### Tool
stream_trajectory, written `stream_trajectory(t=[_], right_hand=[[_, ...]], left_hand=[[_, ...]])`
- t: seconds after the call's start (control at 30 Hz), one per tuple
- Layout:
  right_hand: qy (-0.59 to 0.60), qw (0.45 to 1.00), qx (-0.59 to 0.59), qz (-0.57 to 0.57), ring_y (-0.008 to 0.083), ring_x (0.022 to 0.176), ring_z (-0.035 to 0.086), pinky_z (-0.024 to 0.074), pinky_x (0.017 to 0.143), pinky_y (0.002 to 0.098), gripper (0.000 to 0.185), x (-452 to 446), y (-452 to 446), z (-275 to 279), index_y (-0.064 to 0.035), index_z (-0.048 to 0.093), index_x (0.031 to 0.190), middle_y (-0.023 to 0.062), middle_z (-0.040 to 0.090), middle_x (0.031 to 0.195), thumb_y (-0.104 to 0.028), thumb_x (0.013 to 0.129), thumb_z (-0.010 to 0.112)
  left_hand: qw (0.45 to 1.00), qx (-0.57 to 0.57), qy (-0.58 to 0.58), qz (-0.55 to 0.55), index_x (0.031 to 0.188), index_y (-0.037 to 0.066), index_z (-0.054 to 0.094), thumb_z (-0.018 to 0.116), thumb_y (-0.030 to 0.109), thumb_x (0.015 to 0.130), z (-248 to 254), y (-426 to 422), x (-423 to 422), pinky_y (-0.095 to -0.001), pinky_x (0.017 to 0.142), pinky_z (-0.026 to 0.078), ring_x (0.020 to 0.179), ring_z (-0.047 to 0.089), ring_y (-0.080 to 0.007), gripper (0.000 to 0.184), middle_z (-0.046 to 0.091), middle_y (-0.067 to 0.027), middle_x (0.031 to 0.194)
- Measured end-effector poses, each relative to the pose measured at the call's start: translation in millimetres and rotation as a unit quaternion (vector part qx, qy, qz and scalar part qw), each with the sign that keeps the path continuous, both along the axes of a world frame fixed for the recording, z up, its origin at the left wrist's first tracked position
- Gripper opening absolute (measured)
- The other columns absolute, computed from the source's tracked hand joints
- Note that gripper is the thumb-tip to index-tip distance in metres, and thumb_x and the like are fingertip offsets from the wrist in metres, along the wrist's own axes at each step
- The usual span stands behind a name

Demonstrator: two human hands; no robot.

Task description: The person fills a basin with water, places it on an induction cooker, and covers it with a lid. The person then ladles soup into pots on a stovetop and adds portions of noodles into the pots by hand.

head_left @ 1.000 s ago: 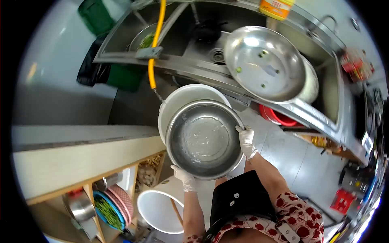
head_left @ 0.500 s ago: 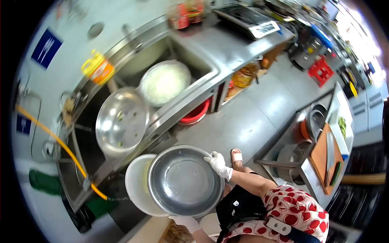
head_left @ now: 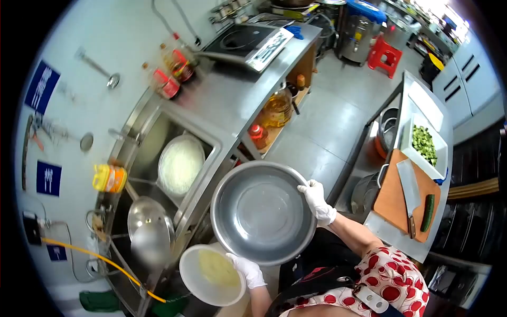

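Observation:
A wide metal basin [head_left: 261,214], looking bare inside, is held in front of me. My right hand [head_left: 318,203], in a white glove, grips its right rim. Also gloved, my left hand [head_left: 248,271] is closed at the basin's lower-left rim; its fingertips lie close to the white bucket [head_left: 191,288] beside it. Pale yellowish contents [head_left: 217,268] show inside that bucket. In the left sink bowl is a metal pan [head_left: 142,210], partly covered by a blurred greyish round shape. The right sink bowl has a round vessel of whitish contents [head_left: 181,165].
On the right table, a cutting board [head_left: 392,194] carries a cleaver [head_left: 408,185] and a cucumber [head_left: 428,211]. A white tray [head_left: 442,158] there holds chopped green pieces. An induction cooker [head_left: 240,42] and sauce bottles [head_left: 165,82] stand on the counter. A yellow hose [head_left: 105,260] crosses the left sink.
The basin has shifted up and right in view, with both hands at its rim. More of the bucket's inside shows. My view has turned, bringing the right table's chopped greens into sight.

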State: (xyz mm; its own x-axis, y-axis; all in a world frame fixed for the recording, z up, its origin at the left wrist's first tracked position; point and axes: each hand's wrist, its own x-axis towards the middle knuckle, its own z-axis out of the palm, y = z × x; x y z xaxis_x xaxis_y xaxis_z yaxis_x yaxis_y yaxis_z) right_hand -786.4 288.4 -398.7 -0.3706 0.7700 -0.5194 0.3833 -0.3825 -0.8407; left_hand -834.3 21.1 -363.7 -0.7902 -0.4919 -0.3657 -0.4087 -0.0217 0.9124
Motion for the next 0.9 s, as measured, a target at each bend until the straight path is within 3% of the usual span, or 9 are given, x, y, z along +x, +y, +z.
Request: stream_trajectory(t=[0.1,0.23,0.27,0.4,0.5,0.57,0.7,0.9], right_hand=[[0.003,0.998,0.041,-0.047,0.0144,0.054,0.051,0.0431,0.052,0.0322,0.016,0.9,53.5,18.5,-0.0013,0.055,0.072,0.0053,0.055,0.06,-0.011,0.074,0.068],[0.045,0.994,0.048,-0.086,0.0138,0.056,0.05,0.0424,0.053,0.0309,0.015,-14.1,114.4,36.3,-0.0003,0.056,0.073,0.006,0.055,0.061,-0.009,0.072,0.068],[0.048,0.993,0.054,-0.092,0.0138,0.055,0.05,0.0424,0.052,0.0308,0.015,-18.2,126.0,40.4,-0.0001,0.057,0.074,0.0059,0.055,0.061,-0.009,0.072,0.068],[0.071,0.989,0.055,-0.118,0.0109,0.054,0.045,0.0383,0.05,0.0274,0.012,-45.9,166.5,68.6,-0.0018,0.058,0.076,0.0014,0.053,0.063,-0.007,0.074,0.069],[0.084,0.986,0.058,-0.132,0.011,0.054,0.046,0.0389,0.05,0.0276,0.013,-68.1,190.8,71.3,-0.0008,0.058,0.079,0.0026,0.054,0.065,-0.007,0.074,0.068],[0.137,0.976,0.026,-0.165,0.0106,0.054,0.045,0.0378,0.049,0.0275,0.013,-82.5,198.4,69.2,-0.0007,0.056,0.073,0.0018,0.053,0.062,-0.004,0.073,0.068],[0.093,0.98,0.049,-0.169,0.0107,0.053,0.045,0.0381,0.049,0.0282,0.012,-123.8,210.3,78.0,-0.0005,0.056,0.074,0.0015,0.052,0.061,-0.005,0.074,0.067],[0.124,0.979,0.0,-0.16,0.0113,0.053,0.046,0.0377,0.049,0.028,0.012,-188.9,231.1,59.5,-0.0007,0.057,0.076,0.0017,0.053,0.062,-0.006,0.074,0.067]], left_hand=[[0.977,0.177,-0.072,-0.099,0.123,-0.006,0.047,0.028,0.042,0.099,-1.1,36.3,-31.8,-0.0303,0.092,0.042,0.105,0.052,-0.0205,0.057,0.054,-0.0121,0.12],[0.977,0.151,-0.048,-0.143,0.121,-0.006,0.05,0.028,0.043,0.098,9.6,102.0,-75.7,-0.0313,0.091,0.042,0.105,0.053,-0.0204,0.058,0.056,-0.0123,0.118],[0.964,0.192,-0.033,-0.181,0.125,-0.004,0.047,0.032,0.049,0.096,-3.6,106.7,-90.7,-0.0313,0.096,0.039,0.111,0.05,-0.0209,0.063,0.052,-0.0109,0.124],[0.955,0.203,-0.026,-0.213,0.123,-0.001,0.049,0.031,0.048,0.097,15.5,156.8,-136.4,-0.0328,0.096,0.039,0.111,0.05,-0.0216,0.059,0.052,-0.0109,0.124],[0.939,0.246,0.01,-0.241,0.124,-0.003,0.048,0.032,0.046,0.097,32.8,186.6,-167.6,-0.0339,0.097,0.038,0.11,0.05,-0.0221,0.058,0.052,-0.0118,0.123],[0.944,0.221,0.006,-0.247,0.123,-0.003,0.048,0.033,0.045,0.097,32.8,197.0,-192.8,-0.034,0.097,0.038,0.11,0.05,-0.0224,0.057,0.053,-0.0121,0.122],[0.937,0.248,0.003,-0.245,0.121,-0.005,0.049,0.036,0.042,0.097,41.1,222.1,-246.5,-0.0343,0.092,0.042,0.106,0.053,-0.0232,0.054,0.055,-0.0126,0.119],[0.946,0.223,0.025,-0.236,0.119,-0.005,0.05,0.038,0.043,0.096,26.3,227.2,-320.0,-0.0327,0.092,0.042,0.105,0.054,-0.022,0.055,0.056,-0.0122,0.119]])
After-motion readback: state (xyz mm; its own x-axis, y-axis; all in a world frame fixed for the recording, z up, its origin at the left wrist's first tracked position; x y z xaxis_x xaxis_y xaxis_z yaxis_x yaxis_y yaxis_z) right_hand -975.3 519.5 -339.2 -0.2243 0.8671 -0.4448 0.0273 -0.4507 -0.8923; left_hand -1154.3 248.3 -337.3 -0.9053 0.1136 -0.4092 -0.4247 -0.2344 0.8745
